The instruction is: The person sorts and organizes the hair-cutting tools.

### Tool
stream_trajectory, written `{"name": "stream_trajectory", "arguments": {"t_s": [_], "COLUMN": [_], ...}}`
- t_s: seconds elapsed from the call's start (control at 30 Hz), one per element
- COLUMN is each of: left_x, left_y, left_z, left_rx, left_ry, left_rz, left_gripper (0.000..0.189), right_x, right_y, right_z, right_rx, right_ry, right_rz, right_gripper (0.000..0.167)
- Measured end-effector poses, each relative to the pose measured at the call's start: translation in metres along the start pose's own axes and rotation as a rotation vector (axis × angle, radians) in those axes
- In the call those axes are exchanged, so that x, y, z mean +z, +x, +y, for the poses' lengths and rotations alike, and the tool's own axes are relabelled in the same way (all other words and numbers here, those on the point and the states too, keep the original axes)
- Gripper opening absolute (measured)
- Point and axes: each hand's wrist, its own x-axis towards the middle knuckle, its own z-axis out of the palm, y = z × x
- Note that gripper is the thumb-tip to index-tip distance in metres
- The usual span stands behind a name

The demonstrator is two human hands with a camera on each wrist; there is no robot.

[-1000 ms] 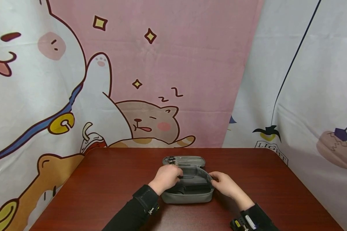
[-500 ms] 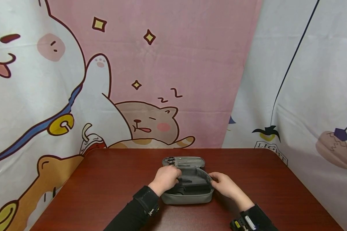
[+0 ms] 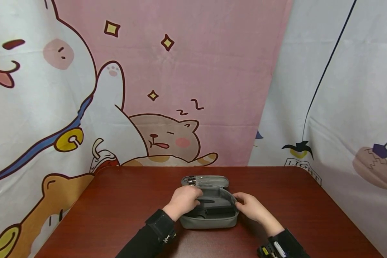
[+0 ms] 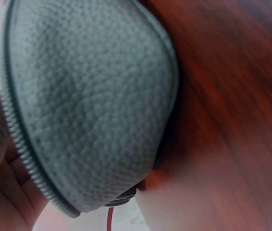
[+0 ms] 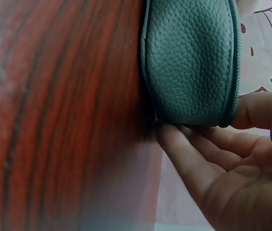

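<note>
A grey zippered case (image 3: pixel 209 223) stands unzipped on the table, its lid (image 3: pixel 213 180) laid back behind it. My left hand (image 3: pixel 184 201) reaches over the left side into the case, fingers curled. A dark slim item (image 3: pixel 207 201) sticks out from its fingertips, pinched there; its kind does not show. Nearer the front wall lies a dark bulky block (image 3: pixel 220 210) inside the case. My right hand (image 3: pixel 249 205) grips the right end, thumb at the zipper rim and fingers under the outer wall (image 5: pixel 189 62). In the left wrist view the case wall (image 4: pixel 92 96) hides most of the left hand.
A clear pocket in the lid holds small metal tools with ring handles (image 3: pixel 190 180). The reddish-brown wooden table (image 3: pixel 122 204) extends to both sides, and a cartoon-printed cloth (image 3: pixel 229 89) hangs behind its far edge.
The left hand has shifted slightly down and left inside the case. The dark slim item shows more plainly beside its fingertips. The right hand keeps its grip on the case.
</note>
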Motion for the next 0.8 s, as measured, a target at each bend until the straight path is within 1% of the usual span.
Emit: {"name": "stream_trajectory", "arguments": {"t_s": [0.17, 0.27, 0.37, 0.47, 0.6, 0.7, 0.8], "left_x": [-0.006, -0.010, -0.013, -0.014, -0.017, -0.019, -0.019], "left_y": [-0.004, -0.007, -0.009, -0.010, -0.013, -0.015, -0.016], "left_z": [-0.002, -0.004, -0.007, -0.011, -0.016, -0.018, -0.020], "left_rx": [0.002, -0.011, -0.028, -0.058, -0.114, -0.161, -0.208], "left_ry": [-0.096, -0.154, -0.202, -0.257, -0.336, -0.367, -0.383], "left_rz": [0.043, 0.078, 0.113, 0.133, 0.158, 0.188, 0.237], "left_gripper": [0.027, 0.029, 0.029, 0.030, 0.029, 0.028, 0.027], "right_x": [-0.001, -0.003, -0.005, -0.006, -0.005, -0.004, -0.005], "right_y": [0.000, 0.000, 0.001, 0.003, 0.007, 0.010, 0.012], "right_z": [-0.003, -0.005, -0.008, -0.009, -0.009, -0.009, -0.010], "right_rx": [-0.044, -0.105, -0.156, -0.180, -0.186, -0.189, -0.186], "right_ry": [-0.041, -0.074, -0.085, -0.078, -0.052, -0.028, -0.013], "right_rz": [0.028, 0.066, 0.107, 0.133, 0.163, 0.182, 0.195], "right_gripper": [0.031, 0.031, 0.029, 0.029, 0.028, 0.028, 0.029]}}
